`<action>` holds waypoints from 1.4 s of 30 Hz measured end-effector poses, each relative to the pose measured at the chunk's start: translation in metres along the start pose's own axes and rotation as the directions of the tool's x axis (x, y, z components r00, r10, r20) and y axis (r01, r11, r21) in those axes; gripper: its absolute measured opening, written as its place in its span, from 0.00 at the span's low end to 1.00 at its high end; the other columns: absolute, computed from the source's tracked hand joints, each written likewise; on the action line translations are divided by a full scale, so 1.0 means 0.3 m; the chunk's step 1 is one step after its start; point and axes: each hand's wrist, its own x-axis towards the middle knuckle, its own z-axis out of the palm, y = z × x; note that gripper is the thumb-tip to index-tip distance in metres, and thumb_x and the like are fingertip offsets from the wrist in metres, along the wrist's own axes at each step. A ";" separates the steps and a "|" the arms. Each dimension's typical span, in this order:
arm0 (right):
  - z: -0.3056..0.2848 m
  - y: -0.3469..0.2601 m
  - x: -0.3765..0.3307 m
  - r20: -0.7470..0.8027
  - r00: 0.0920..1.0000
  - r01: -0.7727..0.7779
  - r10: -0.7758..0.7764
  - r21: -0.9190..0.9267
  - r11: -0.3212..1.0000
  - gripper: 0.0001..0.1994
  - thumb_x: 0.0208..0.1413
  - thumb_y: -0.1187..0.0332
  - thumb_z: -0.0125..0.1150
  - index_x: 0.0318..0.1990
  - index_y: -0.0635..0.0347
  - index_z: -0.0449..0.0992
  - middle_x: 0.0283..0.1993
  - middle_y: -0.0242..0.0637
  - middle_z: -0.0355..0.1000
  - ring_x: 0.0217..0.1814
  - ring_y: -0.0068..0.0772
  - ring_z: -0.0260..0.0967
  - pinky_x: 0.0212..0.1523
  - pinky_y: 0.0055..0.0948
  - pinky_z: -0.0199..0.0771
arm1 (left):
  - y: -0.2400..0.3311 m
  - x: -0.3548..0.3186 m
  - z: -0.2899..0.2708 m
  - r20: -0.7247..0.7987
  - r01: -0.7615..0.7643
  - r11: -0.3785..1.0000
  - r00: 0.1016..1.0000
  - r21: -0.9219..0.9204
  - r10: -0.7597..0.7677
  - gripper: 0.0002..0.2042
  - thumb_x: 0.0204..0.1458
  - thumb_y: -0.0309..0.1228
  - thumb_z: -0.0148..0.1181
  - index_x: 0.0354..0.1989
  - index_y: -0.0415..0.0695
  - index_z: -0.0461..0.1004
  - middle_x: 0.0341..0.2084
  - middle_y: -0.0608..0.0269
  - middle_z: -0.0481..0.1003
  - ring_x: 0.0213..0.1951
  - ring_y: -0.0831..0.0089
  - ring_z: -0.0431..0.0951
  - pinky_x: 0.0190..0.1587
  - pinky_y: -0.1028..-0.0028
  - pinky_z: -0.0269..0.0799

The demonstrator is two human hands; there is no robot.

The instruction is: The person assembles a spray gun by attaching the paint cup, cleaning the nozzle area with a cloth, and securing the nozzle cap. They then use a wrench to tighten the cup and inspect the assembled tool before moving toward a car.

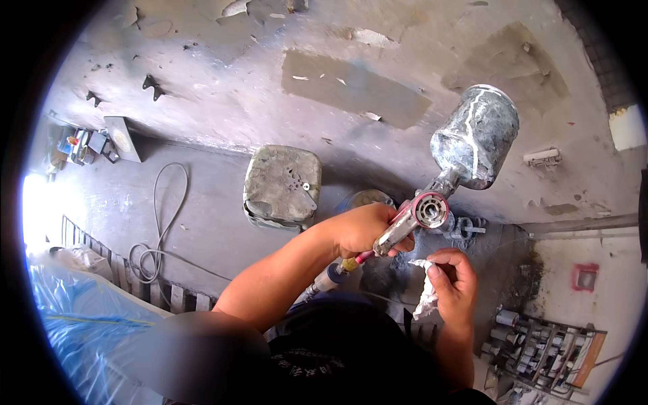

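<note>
My left hand point(368, 231) is wrapped round the grip of a spray gun point(403, 228), near the middle of the view. The gun's round front nozzle with a red ring faces up toward me. A grey paint-streaked metal cup point(474, 138) is fixed to the gun and tilts up to the right. Below the grip, a yellow and metal fitting point(329, 278) runs back toward my body. My right hand point(456, 287) pinches a crumpled white tissue or rag point(426, 294) just below the gun, apart from it.
A worn, paint-crusted stool point(282, 181) stands ahead on the left. A grey hose point(160, 233) loops over the floor at left. Blue plastic sheeting point(88, 337) covers something at lower left. A rack of parts point(547, 351) stands at lower right. The stained wall point(223, 88) rises ahead.
</note>
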 end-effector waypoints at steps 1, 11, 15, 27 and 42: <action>0.000 0.000 -0.003 -0.008 1.000 -0.004 0.004 -0.006 1.000 0.06 0.53 0.78 0.58 0.38 0.66 0.70 0.39 0.34 0.67 0.30 0.14 0.62 0.30 0.16 0.63 | -0.005 0.007 -0.001 0.025 0.004 1.000 1.000 -0.001 -0.004 0.04 0.41 0.26 0.60 0.21 0.40 0.73 0.16 0.71 0.66 0.19 0.84 0.64 0.20 0.82 0.57; 0.018 -0.021 -0.013 -0.038 0.999 -0.037 0.037 0.004 0.999 0.06 0.53 0.79 0.57 0.39 0.65 0.70 0.39 0.33 0.67 0.30 0.14 0.62 0.30 0.16 0.63 | -0.043 0.014 -0.042 0.143 -0.096 0.994 0.986 0.056 0.088 0.05 0.45 0.27 0.57 0.22 0.40 0.72 0.18 0.72 0.68 0.23 0.84 0.66 0.24 0.82 0.60; 0.023 -0.016 -0.007 -0.027 0.999 -0.039 0.039 0.014 0.999 0.06 0.53 0.79 0.57 0.39 0.65 0.70 0.39 0.32 0.66 0.30 0.14 0.62 0.30 0.15 0.63 | 0.018 -0.044 -0.017 0.020 -0.085 0.983 0.996 0.161 0.083 0.05 0.44 0.28 0.58 0.21 0.42 0.71 0.18 0.74 0.68 0.23 0.85 0.65 0.26 0.81 0.60; 0.045 -0.017 0.021 0.011 1.000 -0.020 0.019 0.041 0.999 0.06 0.54 0.78 0.57 0.39 0.66 0.69 0.37 0.31 0.66 0.29 0.13 0.61 0.29 0.15 0.63 | -0.014 -0.066 -0.047 -0.156 -0.051 0.982 0.984 0.183 0.081 0.07 0.44 0.32 0.62 0.23 0.41 0.74 0.17 0.72 0.69 0.22 0.84 0.65 0.24 0.79 0.59; 0.037 -0.001 0.026 0.007 1.000 0.008 -0.008 0.052 0.999 0.07 0.53 0.79 0.57 0.39 0.65 0.69 0.34 0.30 0.67 0.26 0.11 0.60 0.25 0.14 0.61 | -0.054 -0.041 -0.065 -0.298 -0.020 0.959 0.948 0.283 0.108 0.10 0.44 0.36 0.62 0.27 0.41 0.75 0.17 0.71 0.69 0.20 0.82 0.65 0.20 0.77 0.60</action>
